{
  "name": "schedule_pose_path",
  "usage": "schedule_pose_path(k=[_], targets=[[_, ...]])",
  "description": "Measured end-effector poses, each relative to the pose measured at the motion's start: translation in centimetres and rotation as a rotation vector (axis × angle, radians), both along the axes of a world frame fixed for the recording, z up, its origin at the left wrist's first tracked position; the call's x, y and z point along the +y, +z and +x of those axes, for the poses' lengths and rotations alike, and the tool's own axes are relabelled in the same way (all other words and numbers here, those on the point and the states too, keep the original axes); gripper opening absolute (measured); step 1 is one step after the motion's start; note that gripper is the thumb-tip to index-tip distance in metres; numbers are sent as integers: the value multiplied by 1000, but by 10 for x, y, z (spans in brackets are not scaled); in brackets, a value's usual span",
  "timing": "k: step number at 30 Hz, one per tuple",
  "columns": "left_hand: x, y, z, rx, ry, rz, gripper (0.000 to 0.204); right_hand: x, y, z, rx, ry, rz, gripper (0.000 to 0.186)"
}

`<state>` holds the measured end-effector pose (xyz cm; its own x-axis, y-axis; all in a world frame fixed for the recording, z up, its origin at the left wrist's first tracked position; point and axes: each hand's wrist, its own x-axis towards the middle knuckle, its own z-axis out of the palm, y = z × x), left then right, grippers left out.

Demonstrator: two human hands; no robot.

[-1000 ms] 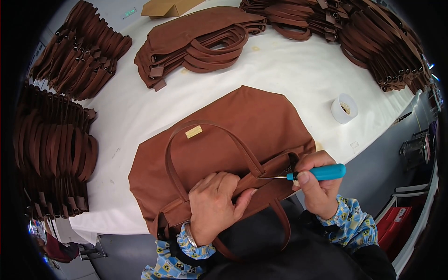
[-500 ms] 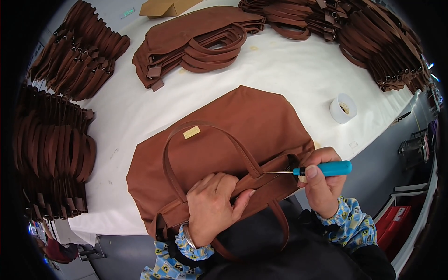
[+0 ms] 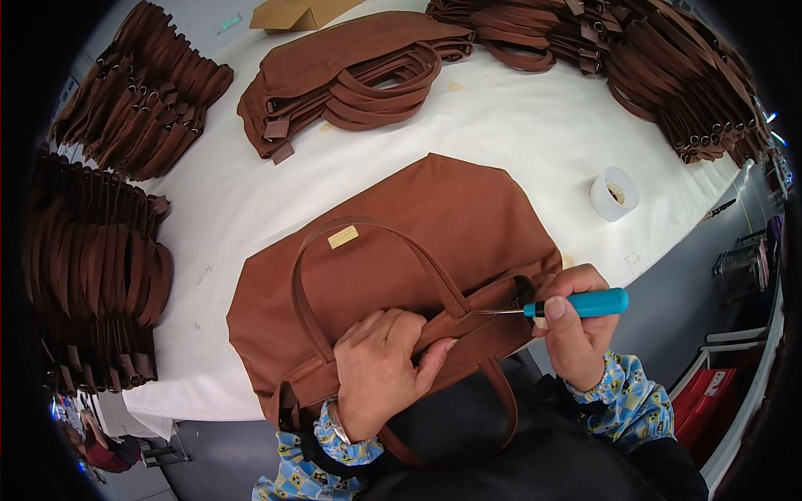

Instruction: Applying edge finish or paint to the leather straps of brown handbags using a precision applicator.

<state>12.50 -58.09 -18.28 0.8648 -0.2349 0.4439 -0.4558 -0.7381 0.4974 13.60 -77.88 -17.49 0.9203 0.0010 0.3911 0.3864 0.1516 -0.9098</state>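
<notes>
A brown tote bag (image 3: 476, 217) lies flat across the table's near edge, its opening toward me. One handle loops over its front, around a small yellowish plate (image 3: 342, 237); the other hangs down at my lap. My left hand (image 3: 380, 367) is closed on the bag's top edge, thumb on the near side of it. My right hand (image 3: 576, 334) grips a screwdriver (image 3: 595, 302) by its teal handle, at the right of the opening. Its thin metal shaft points left, and the tip meets the bag near the base of the front handle.
A white cup (image 3: 603, 200) with small contents stands on the white-covered table (image 3: 501, 117). Brown bags (image 3: 359, 50) are piled at the back, with stacked brown straps (image 3: 100, 267) at left and more at back right. A red bin (image 3: 702, 405) sits lower right; another person (image 3: 109, 447) is lower left.
My hands, the bag and the screwdriver stay almost in place; the screwdriver's handle shifts only very slightly. The other person at lower left has moved an arm.
</notes>
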Motion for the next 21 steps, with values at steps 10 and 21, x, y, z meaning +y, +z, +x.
schedule_pose_path(k=[10, 21], targets=[[0, -1, 0, -5, 4, -4, 31, -1, -1, 0, -15, 68, -32, 8], [0, -1, 0, 8, 1, -1, 30, 1, -2, 0, -10, 72, -29, 8]])
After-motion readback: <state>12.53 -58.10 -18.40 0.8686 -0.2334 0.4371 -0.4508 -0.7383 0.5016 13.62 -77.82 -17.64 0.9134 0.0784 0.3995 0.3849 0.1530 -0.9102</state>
